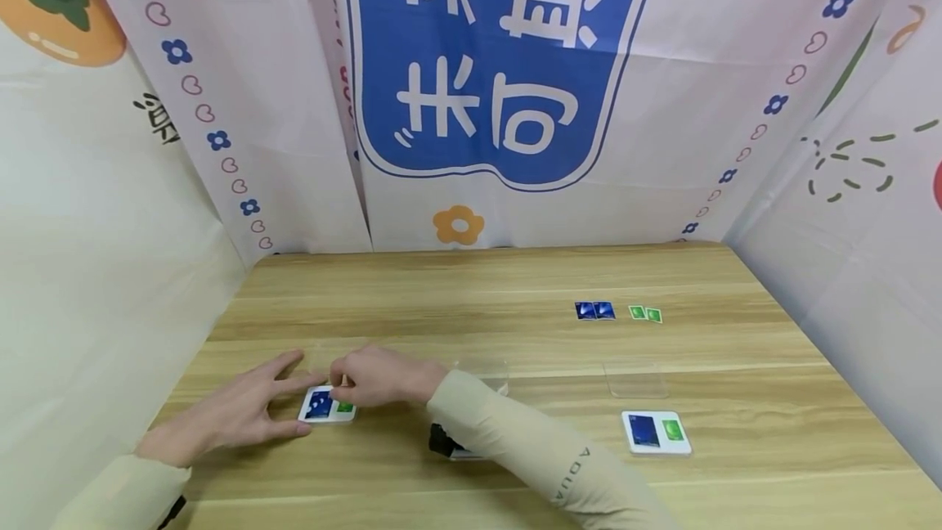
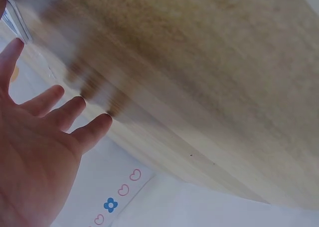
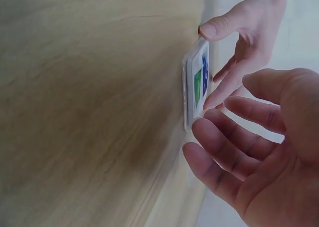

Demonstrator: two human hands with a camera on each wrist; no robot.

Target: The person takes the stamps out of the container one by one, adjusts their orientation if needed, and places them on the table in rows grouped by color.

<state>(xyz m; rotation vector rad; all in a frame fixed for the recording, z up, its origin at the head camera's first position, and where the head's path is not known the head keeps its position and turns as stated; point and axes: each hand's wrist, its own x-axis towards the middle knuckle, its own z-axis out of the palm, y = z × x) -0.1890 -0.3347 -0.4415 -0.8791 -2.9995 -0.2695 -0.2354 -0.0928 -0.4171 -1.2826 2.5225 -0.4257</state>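
Note:
A flat white rounded case (image 1: 329, 417) lies at the left of the table, bearing a dark blue rectangle (image 1: 319, 405) and a green one (image 1: 345, 407). My left hand (image 1: 239, 403), fingers spread, frames its left side; in the right wrist view the thumb of the left hand (image 3: 254, 42) touches one corner of the case (image 3: 188, 82). Over the green rectangle hovers my right hand (image 1: 379, 375). Its fingers are loosely bent, and the right wrist view shows nothing between thumb and fingertips. Only an edge of the case (image 2: 20, 20) appears in the left wrist view.
A similar white case (image 1: 658, 448) lies at the right; another (image 1: 465, 455) is mostly hidden under the right forearm. Clear plastic covers (image 1: 636, 383) lie behind the cases. Two blue pieces (image 1: 594, 311) and two green pieces (image 1: 646, 314) sit farther back. Printed cloth surrounds the table.

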